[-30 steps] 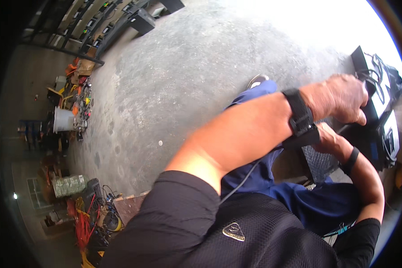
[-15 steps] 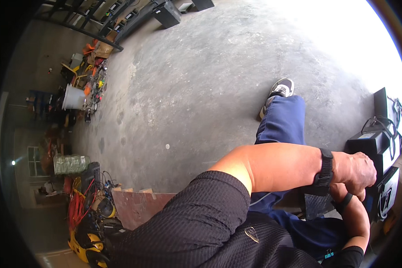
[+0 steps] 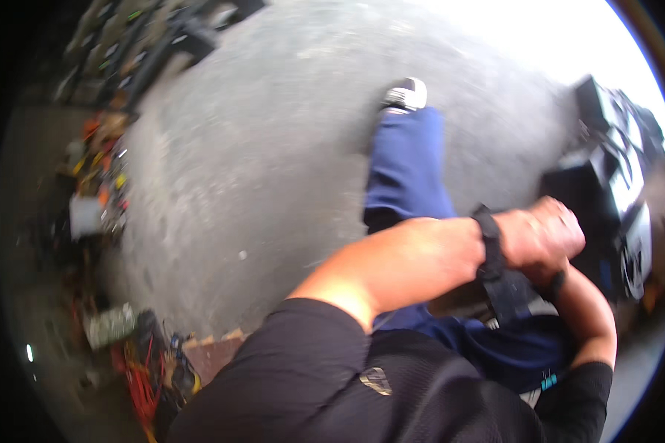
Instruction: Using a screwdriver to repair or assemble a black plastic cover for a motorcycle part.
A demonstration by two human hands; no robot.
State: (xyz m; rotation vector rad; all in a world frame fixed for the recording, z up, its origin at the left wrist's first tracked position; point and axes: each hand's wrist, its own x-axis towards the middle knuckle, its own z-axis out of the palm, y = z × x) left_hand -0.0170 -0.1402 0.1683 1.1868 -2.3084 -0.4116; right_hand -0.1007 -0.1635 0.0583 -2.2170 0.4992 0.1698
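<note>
My left arm reaches across to the right, and my left hand (image 3: 545, 230) is closed, its knuckles up, with whatever it holds hidden beneath. A broad black strap (image 3: 489, 244) wraps the left wrist, and a dark flat piece (image 3: 511, 297) shows just under it. My right hand (image 3: 544, 273) lies under the left one, mostly covered, so its fingers cannot be made out. Around the right wrist is a dark band (image 3: 558, 282), close below the left hand.
Black box-shaped equipment (image 3: 591, 192) with cables stands just beyond my hands at the right. My leg in blue trousers (image 3: 406, 162) stretches over the grey concrete floor (image 3: 273, 148). Along the left lie clutter, a white bucket (image 3: 86, 218), red cables (image 3: 142, 380) and a reddish board (image 3: 213, 356).
The view has swung, so the arms, leg and black boxes sit further left in the picture, with some blur. My left hand stays closed over the right one.
</note>
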